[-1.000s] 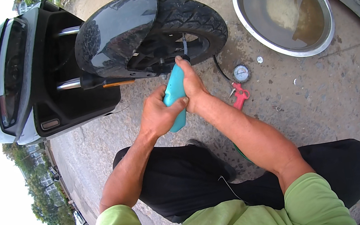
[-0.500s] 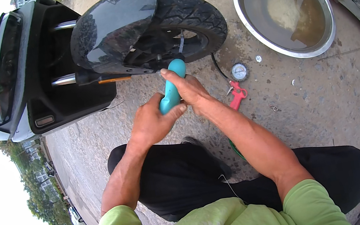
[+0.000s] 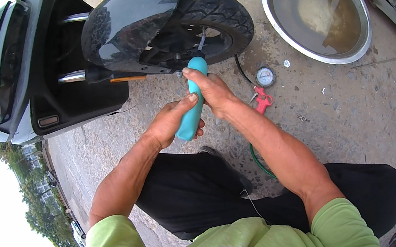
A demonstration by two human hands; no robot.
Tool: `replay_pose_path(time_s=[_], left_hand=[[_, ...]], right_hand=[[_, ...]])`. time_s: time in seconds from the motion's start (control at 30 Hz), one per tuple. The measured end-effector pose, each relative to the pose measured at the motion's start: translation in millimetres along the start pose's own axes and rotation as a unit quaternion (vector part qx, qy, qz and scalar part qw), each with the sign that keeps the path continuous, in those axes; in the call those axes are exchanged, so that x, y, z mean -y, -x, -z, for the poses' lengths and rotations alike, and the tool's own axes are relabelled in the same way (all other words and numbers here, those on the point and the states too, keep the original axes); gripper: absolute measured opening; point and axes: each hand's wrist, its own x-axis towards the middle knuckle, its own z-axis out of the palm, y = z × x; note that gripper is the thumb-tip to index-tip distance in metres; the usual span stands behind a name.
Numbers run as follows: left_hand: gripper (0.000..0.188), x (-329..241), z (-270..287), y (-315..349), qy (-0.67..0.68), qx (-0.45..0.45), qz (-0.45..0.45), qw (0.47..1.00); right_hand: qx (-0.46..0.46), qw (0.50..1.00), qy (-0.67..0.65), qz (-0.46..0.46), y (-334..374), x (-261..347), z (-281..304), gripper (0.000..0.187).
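Both hands, left low and right high, grip a teal bottle, its nozzle now raised nearer the wheel just beyond than a second ago.

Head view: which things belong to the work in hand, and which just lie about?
In hand:
turquoise bottle, in left hand and right hand
scooter front wheel

Lying about:
pressure gauge
red-handled tool
water basin
green hose
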Motion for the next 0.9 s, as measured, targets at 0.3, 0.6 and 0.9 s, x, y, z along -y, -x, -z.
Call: replay_pose_path(time_s=[0.3, 0.6, 0.9], left_hand=[[0.067, 3.9, -4.6, 4.4, -0.048, -0.070, -0.062, 0.994], [0.065, 11.5, -2.3, 5.0, -0.169, -0.146, -0.102, 0.969], [0.087, 13.6, -5.8, 6.3, -0.081, -0.149, -0.036, 0.985]], right_hand=[[0.027, 0.998, -0.050, -0.007, -7.9, -8.4, 3.4, 0.059], [0.068, 0.991, -0.117, -0.002, -4.6, -11.0, 2.7, 0.045], [0.081, 0.981, -0.168, -0.054, -3.9, -13.2, 3.4, 0.065]])
